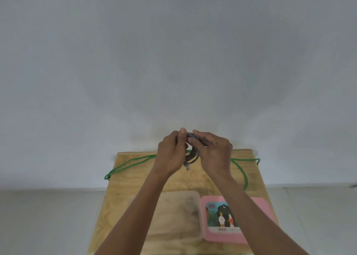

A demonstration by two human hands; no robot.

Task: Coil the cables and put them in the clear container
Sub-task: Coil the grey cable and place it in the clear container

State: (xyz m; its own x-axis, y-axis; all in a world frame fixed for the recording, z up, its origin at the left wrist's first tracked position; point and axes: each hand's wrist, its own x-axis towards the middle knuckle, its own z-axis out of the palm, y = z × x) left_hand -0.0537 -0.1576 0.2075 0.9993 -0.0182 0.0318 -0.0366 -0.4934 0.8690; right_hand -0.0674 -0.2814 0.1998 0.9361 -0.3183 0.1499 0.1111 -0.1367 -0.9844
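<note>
Both hands are raised above the far end of the wooden table [135, 187] and hold a dark grey cable [193, 156] wound into a small coil. My left hand [171, 154] grips the coil's left side, thumb on top. My right hand [214, 154] pinches its top right. A connector end dangles below the coil. A green cable [127, 165] lies loose across the far end of the table, partly hidden behind my hands. The clear container [181, 216] sits on the near part of the table under my left forearm.
A pink lid [262, 206] with a picture card on it lies right of the clear container, partly under my right forearm. The green cable's ends hang over both table sides. A pale wall stands behind, and pale floor surrounds the table.
</note>
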